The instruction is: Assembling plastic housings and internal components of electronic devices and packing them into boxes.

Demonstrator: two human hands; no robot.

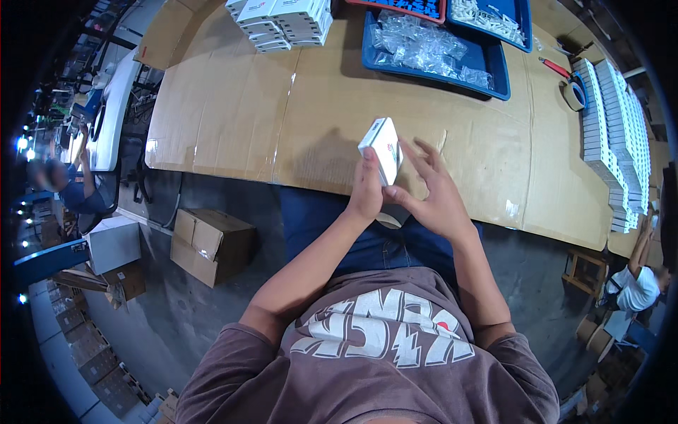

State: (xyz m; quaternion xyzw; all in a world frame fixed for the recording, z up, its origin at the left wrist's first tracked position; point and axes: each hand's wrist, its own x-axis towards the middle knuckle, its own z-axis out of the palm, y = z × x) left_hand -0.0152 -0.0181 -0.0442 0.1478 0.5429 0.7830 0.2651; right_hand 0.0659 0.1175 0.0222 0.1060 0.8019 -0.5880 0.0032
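Observation:
Just past the table's near edge, my left hand (pixel 366 191) grips a small white carton (pixel 381 150) with printing on its face. The carton stands tilted, my left thumb lying along its near side and the other fingers hidden behind it. My right hand (pixel 436 200) is beside the carton's right side, its fingers spread and its thumb close to the carton's lower end. Whether that thumb touches the carton I cannot tell.
Stacked white cartons (pixel 284 21) stand at the back left of the cardboard-covered table (pixel 219 120). A blue tray (pixel 436 77) of clear plastic bags lies behind my hands, near trays of blue and white pieces. Long rows of cartons (pixel 613 134), tape (pixel 575 93) and a red-handled tool (pixel 555 67) occupy the right.

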